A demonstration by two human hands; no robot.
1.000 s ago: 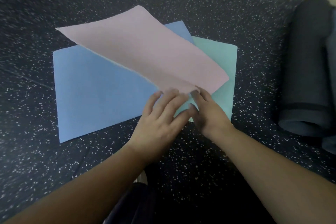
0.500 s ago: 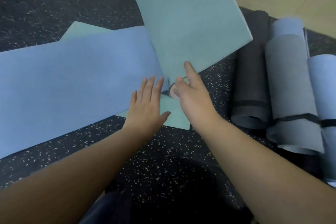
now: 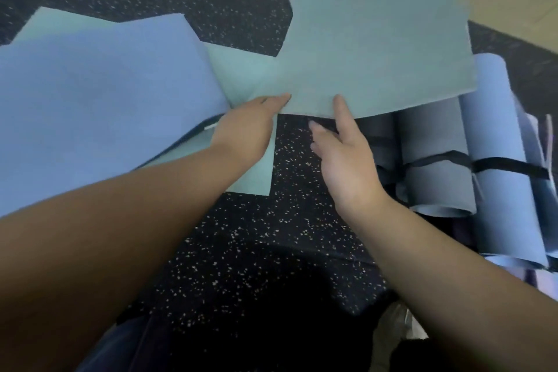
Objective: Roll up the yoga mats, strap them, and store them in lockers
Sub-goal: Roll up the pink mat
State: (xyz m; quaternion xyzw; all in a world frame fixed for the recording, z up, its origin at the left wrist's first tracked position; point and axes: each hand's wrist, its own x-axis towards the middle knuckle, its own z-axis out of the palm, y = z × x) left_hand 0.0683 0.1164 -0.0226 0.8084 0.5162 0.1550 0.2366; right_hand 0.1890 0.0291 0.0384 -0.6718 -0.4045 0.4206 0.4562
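Teal mat [image 3: 371,48] now swung rightward, lifted flap pinched by both hands, left [image 3: 244,127] and right [image 3: 344,154].

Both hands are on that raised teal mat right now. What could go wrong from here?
1. The teal mat is gripped only along its near edge by the left hand and right hand; it could slip or flop.
2. It overhangs the strapped rolled mats, so it may snag or nudge them.
3. Its left end seems to lie under the blue mat, which a pull may drag out of place.
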